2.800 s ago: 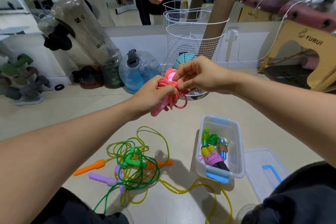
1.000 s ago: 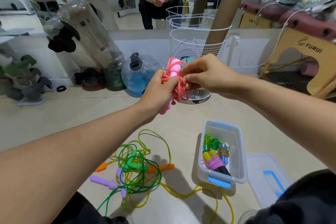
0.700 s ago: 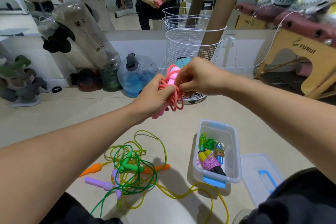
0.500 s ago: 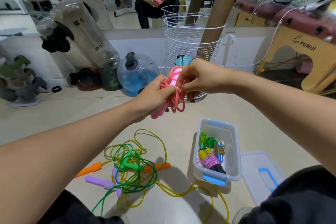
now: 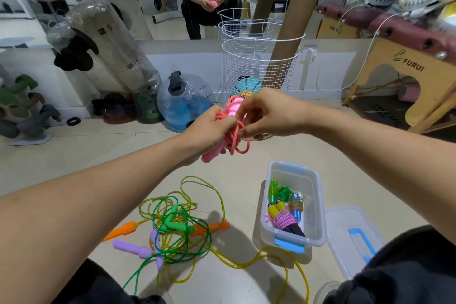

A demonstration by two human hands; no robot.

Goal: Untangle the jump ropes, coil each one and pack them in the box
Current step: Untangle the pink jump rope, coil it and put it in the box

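The box (image 5: 318, 210) sits right of the tangled ropes (image 5: 177, 224) on the floor, its lid (image 5: 345, 234) farther right, a basket (image 5: 259, 69) beyond.

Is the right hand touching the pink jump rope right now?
Touching. The head view shows the right hand pinching the cord of the pink jump rope, while the left hand grips the bundle.

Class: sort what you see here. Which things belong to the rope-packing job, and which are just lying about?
Job: pink rope gripped by left hand and right hand; tangled ropes; box; lid.

Lying about: wire basket; water jug; cardboard tube.
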